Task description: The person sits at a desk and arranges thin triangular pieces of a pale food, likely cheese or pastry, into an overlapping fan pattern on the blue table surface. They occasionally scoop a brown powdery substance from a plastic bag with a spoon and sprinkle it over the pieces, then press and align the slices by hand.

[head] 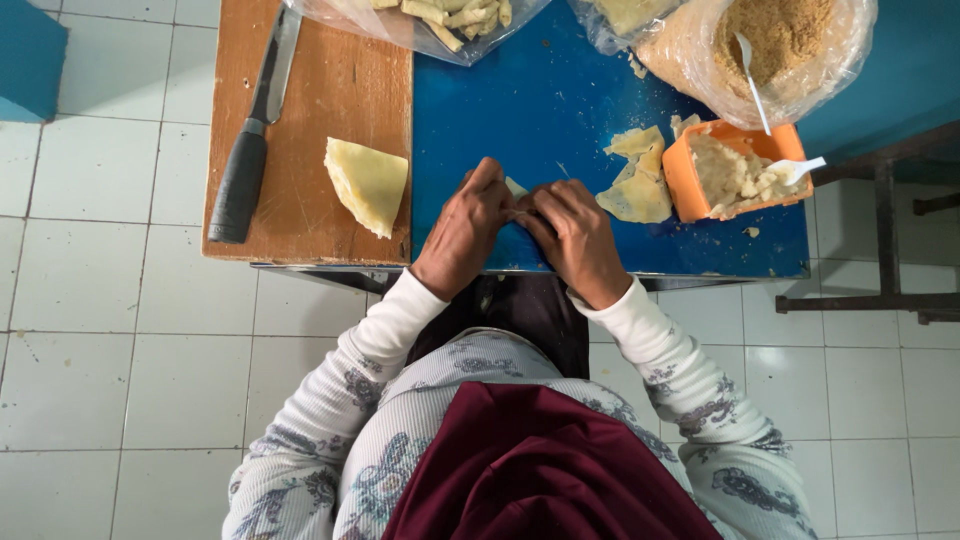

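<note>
Head view: both hands [520, 225] (fingertips together) around a pale wrapper [515, 187].

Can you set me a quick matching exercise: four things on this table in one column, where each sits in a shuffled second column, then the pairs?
Things:
1. knife
2. stack of pale wrappers
3. white spoon
4. small folded piece

Places:
A. between the left hand and right hand, over the blue tabletop
B. resting on the orange tub of filling
C. along the left side of the wooden board
D. on the board's right part, near its edge

Pairs: 1-C, 2-D, 3-B, 4-A
</note>
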A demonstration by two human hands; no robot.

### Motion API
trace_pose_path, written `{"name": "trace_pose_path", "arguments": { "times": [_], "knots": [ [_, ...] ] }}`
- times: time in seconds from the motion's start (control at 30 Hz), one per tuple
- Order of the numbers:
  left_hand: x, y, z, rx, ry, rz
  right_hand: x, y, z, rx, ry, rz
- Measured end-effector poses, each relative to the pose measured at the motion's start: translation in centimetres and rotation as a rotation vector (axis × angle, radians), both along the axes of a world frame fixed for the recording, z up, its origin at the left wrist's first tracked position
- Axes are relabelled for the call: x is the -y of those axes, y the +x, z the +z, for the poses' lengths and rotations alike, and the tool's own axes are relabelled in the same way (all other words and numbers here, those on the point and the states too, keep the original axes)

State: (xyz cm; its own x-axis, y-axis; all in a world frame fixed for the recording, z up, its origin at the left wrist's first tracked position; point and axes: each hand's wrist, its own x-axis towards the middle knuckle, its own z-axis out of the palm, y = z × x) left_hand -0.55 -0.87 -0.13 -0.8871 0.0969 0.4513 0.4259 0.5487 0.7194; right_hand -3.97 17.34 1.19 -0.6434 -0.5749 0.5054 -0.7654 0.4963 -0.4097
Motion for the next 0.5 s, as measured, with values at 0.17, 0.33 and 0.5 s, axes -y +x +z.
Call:
{"name": "trace_pose_path", "arguments": {
  "times": [0.17,0.33,0.5],
  "knots": [
    [0.1,0.6,0.6,0.056,0.034,0.034,0.2,-0.6,0.0,0.013,0.019,-0.008],
    [-0.1,0.9,0.5,-0.059,-0.032,0.041,0.0,-1.3,0.4,0.158,-0.026,0.016],
    [-0.2,0.3,0.0,-0.066,-0.073,0.081,0.0,-0.8,0.3,0.056,-0.031,0.035]
  ]
}}
